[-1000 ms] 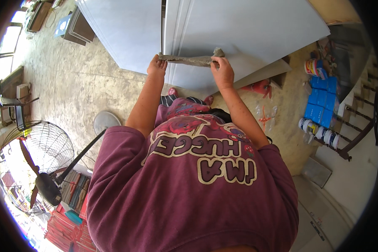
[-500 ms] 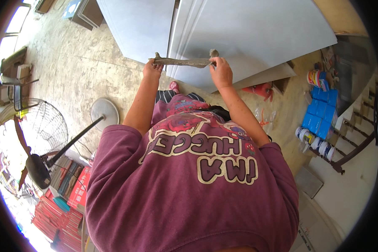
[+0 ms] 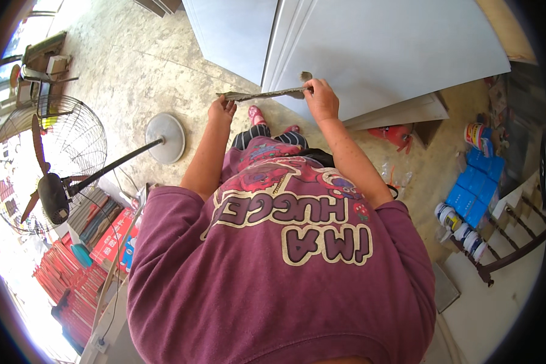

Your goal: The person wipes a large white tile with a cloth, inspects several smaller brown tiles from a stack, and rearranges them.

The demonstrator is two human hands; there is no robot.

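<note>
Stretched nearly level between my two hands is a long, thin grey-brown strip that looks like a rag (image 3: 267,94). My left hand (image 3: 221,109) is closed on one end, its fingertips at the strip. The other end is pinched in my right hand (image 3: 323,101), and a tuft of the same colour sticks up beside those fingers. Just beyond the strip lean large, light grey panels (image 3: 388,48), stacked with their edges toward me; my right hand is the nearer one to them.
A standing fan (image 3: 54,191) with a round base (image 3: 165,138) is at my left, near red stacked goods (image 3: 73,285). On the right are blue boxes (image 3: 473,188), tubs (image 3: 479,136) and a wooden railing (image 3: 515,255). A red bag-like thing (image 3: 394,134) lies beside the panels.
The view has shifted, so the panels and right-hand goods sit farther right. The strip looks thinner and flatter, and its left end has dropped slightly. Both hands keep hold.
</note>
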